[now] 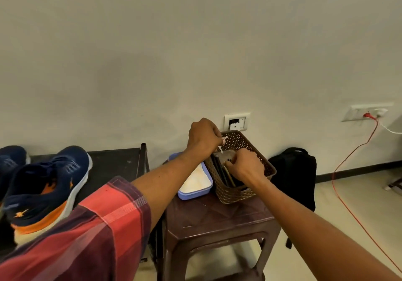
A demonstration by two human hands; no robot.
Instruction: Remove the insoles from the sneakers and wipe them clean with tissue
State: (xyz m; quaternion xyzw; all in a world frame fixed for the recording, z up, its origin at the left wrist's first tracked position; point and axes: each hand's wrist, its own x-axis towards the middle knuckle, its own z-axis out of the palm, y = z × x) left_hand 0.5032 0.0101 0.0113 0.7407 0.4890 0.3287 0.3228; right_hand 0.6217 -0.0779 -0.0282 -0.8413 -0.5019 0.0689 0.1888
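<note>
Two navy and orange sneakers (pixel 46 185) stand on a black table (pixel 113 163) at the left; the second one (pixel 12 158) is cut by the frame edge. My left hand (pixel 203 137) is raised over a brown perforated basket (pixel 241 193) and pinches a thin white strip of tissue (pixel 221 149). My right hand (pixel 247 165) reaches into the basket and grips a grey tissue packet (pixel 227 155) standing inside it. Dark flat items stand beside the packet. No insole is in view.
The basket sits on a brown plastic stool (pixel 217 219) beside a lilac lidded box (pixel 195 182). A black backpack (pixel 295 172) leans on the wall at the right. A red cable (pixel 348 161) runs from a wall socket (pixel 367 112) across the floor.
</note>
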